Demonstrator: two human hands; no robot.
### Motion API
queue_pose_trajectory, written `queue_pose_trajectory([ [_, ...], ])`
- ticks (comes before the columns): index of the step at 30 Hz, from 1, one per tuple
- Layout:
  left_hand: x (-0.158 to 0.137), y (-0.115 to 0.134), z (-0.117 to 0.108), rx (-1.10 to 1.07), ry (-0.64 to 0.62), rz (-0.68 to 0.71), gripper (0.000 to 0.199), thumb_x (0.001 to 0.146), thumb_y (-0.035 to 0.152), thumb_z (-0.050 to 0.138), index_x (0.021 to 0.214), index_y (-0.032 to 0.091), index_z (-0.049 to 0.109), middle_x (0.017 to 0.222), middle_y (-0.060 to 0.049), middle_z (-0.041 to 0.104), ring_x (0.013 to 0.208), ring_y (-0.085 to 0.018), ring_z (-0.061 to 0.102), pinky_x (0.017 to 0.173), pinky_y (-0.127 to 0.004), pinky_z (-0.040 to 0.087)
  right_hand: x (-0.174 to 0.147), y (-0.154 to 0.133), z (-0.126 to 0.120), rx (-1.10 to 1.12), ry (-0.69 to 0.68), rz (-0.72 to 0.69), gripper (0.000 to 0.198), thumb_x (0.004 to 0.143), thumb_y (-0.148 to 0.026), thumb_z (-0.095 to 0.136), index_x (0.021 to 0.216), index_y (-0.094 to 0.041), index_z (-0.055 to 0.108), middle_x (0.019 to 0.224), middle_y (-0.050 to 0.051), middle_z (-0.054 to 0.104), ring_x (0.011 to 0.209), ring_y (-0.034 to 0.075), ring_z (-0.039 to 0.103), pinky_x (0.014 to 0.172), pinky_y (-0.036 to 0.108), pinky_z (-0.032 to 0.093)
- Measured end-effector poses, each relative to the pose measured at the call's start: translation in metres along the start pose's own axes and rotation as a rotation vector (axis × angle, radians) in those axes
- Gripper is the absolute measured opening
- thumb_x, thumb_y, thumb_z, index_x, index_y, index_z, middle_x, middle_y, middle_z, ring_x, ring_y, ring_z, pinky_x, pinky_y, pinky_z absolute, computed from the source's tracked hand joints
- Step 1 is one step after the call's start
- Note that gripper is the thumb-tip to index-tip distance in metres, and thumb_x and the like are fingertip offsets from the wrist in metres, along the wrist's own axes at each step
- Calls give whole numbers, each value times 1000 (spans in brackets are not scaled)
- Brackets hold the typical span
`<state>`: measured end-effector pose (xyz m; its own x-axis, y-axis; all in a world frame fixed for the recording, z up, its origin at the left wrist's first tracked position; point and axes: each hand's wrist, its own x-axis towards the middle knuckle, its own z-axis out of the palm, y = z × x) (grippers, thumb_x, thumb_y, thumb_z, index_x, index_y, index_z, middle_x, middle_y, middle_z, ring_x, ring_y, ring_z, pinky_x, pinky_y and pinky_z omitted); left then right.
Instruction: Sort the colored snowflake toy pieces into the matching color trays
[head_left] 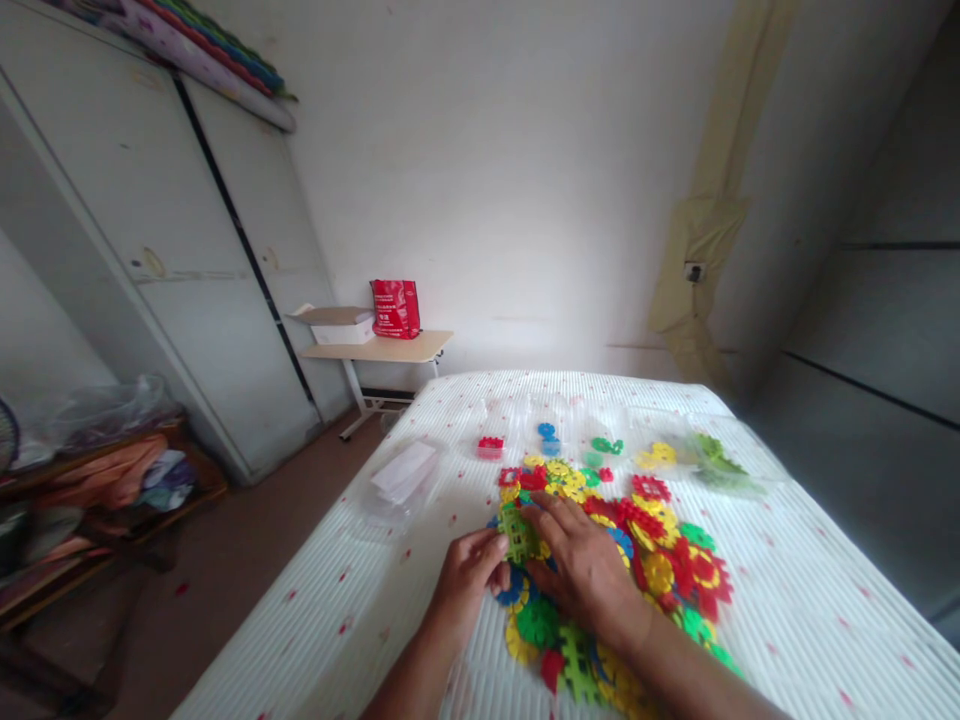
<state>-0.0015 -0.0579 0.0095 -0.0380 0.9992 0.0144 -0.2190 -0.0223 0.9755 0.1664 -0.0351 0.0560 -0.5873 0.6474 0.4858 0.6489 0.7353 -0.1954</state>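
A heap of plastic interlocking building pieces [660, 575], gear-shaped and square, in red, yellow, green and blue, lies on the white ribbed cover. My left hand [469, 575] is at the heap's left edge, thumb and fingers closed on the left side of a lime-green square piece [517, 535]. My right hand [585, 565] reaches across the pile, its fingers apart and the fingertips near the right side of that same piece. Another lime-green square piece [577, 665] lies below my right wrist. My right palm and forearm hide part of the heap.
Behind the heap, clear bags hold sorted pieces: red [491, 446], blue [549, 438], green [606, 446], yellow [657, 455] and lime [718, 458]. A plastic bag with white paper [405, 475] lies left. A small table [416, 346] carries a red bag [395, 308].
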Motion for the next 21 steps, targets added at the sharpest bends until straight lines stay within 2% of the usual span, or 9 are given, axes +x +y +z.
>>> queue_pose_trajectory([
  [4, -1, 1, 1, -10, -1, -28, 32, 75, 42, 61, 61, 15, 51, 46, 5, 45, 45, -7, 36, 45, -20, 25, 2, -1, 0, -37, -33, 5, 39, 75, -22, 60, 114, -19, 54, 115, 11, 59, 101, 24, 53, 87, 37, 46],
  [9, -1, 2, 1, -115, 12, -108, 35, 69, 42, 67, 58, 16, 46, 47, 7, 39, 45, -6, 34, 45, -20, 25, 2, -2, 1, -118, -58, -16, 32, 76, -32, 61, 105, -20, 55, 104, 8, 61, 88, 21, 53, 74, 31, 46],
  [14, -1, 0, -2, -133, 19, -119, 40, 67, 43, 69, 56, 18, 40, 49, 8, 34, 46, -6, 31, 45, -20, 26, 1, -5, 0, -158, -97, 16, 27, 74, -41, 63, 90, -20, 55, 88, 4, 61, 78, 19, 52, 63, 27, 45],
  [18, -2, 0, -2, -98, -14, -145, 44, 66, 48, 68, 53, 19, 38, 47, 8, 34, 45, -7, 29, 46, -22, 27, 2, -7, 2, -175, -48, 11, 15, 79, -31, 58, 88, -20, 54, 87, 4, 60, 76, 19, 51, 63, 28, 44],
  [21, -2, 3, -1, -100, 17, -168, 48, 60, 51, 71, 51, 19, 37, 45, 8, 32, 44, -7, 28, 45, -22, 27, 2, -6, 4, -148, -27, -24, 17, 77, -29, 58, 90, -19, 54, 87, 5, 60, 80, 20, 51, 66, 29, 44],
])
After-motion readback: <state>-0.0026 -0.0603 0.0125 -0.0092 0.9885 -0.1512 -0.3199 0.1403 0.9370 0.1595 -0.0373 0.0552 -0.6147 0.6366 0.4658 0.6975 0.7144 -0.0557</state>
